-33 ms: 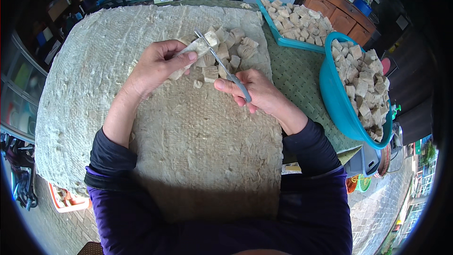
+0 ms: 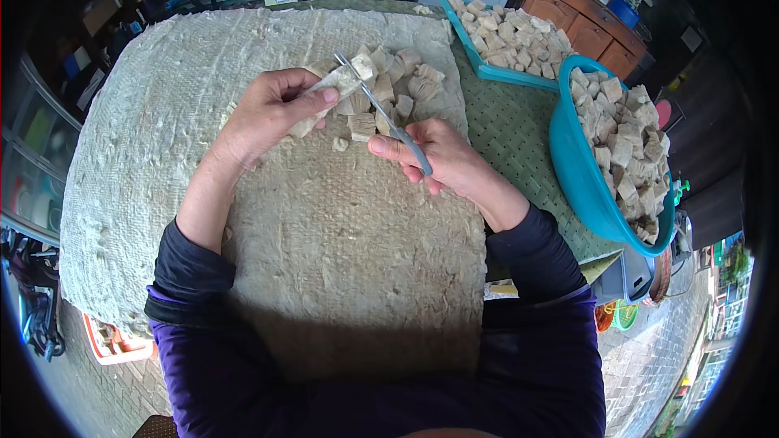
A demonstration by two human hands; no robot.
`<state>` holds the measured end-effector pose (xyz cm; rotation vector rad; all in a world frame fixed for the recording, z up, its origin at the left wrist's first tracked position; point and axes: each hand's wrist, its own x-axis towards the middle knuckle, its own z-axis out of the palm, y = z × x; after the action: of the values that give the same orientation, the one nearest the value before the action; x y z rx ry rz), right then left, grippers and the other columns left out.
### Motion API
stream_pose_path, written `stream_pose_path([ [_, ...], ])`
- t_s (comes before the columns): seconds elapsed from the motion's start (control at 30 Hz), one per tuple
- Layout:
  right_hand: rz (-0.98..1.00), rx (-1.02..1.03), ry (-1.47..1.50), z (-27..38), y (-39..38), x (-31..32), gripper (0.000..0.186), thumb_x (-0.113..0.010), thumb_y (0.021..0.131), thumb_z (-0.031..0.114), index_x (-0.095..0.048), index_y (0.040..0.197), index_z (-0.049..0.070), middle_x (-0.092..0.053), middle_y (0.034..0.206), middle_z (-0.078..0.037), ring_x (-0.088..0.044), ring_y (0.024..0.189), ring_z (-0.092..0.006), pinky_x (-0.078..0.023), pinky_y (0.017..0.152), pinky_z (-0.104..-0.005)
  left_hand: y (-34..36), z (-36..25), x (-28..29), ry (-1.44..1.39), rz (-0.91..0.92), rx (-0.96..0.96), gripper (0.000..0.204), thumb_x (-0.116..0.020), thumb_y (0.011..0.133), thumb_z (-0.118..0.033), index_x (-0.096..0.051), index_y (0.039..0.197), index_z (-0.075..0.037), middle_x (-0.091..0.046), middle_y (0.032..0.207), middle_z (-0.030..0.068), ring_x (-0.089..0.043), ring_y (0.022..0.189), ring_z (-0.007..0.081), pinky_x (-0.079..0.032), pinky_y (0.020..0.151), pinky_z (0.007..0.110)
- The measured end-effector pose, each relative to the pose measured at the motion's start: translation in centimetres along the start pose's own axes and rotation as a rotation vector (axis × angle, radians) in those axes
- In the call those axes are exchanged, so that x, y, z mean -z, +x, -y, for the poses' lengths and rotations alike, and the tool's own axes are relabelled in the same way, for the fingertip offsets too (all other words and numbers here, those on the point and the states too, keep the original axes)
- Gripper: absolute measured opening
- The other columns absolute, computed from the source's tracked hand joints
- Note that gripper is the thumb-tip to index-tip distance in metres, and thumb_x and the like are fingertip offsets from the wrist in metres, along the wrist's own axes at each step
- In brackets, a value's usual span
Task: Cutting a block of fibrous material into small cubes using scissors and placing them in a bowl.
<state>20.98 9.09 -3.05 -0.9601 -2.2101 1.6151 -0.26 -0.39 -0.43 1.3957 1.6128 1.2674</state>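
My left hand (image 2: pixel 272 118) is closed on a pale strip of fibrous-looking material (image 2: pixel 337 81), thumb on top, its far end pointing up and right. My right hand (image 2: pixel 448 156) grips the grey handles of scissors (image 2: pixel 380 105), whose blades cross the strip near that end. Just past the blades, the strip ends in a whitish blocky tip. Around and behind the scissors lie several beige cubes (image 2: pixel 362 126), some with layered, ridged sides. Beneath both hands spreads a thick, rough, off-white fibrous sheet (image 2: pixel 349 235).
To the right, a teal basin (image 2: pixel 568 154) is heaped with similar cubes. Behind it, a shallow teal tray (image 2: pixel 503 75) holds more. Both rest on a green woven surface (image 2: pixel 507 130). A wooden cabinet (image 2: pixel 584 28) stands at the back right. An orange-rimmed container (image 2: pixel 122 354) sits low at left.
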Motion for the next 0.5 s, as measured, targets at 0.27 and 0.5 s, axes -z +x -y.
stream_pose_path([
  [0.27,0.01,-0.022,0.011,0.33,0.26,0.1,0.05,-0.071,0.077,0.047,-0.051,0.056,0.007,-0.047,0.044,0.001,-0.039,0.028,-0.0054,-0.027,0.027,-0.0196,0.17,-0.53,0.27,-0.064,0.025,0.074,0.025,-0.064,0.084,-0.02,-0.062,0.096,0.002,-0.063,0.081,0.0043,-0.06,0.071,0.0111,-0.046,0.067,0.024],
  [0.5,0.02,-0.05,0.014,0.23,0.68,0.24,0.049,-0.072,0.076,0.046,-0.055,0.06,0.003,-0.047,0.045,0.0,-0.038,0.028,-0.0051,-0.028,0.026,-0.0198,0.58,0.07,0.83,-0.042,0.061,0.04,0.024,-0.062,0.082,-0.014,-0.061,0.099,0.003,-0.065,0.081,0.008,-0.06,0.072,0.0122,-0.047,0.069,0.025],
])
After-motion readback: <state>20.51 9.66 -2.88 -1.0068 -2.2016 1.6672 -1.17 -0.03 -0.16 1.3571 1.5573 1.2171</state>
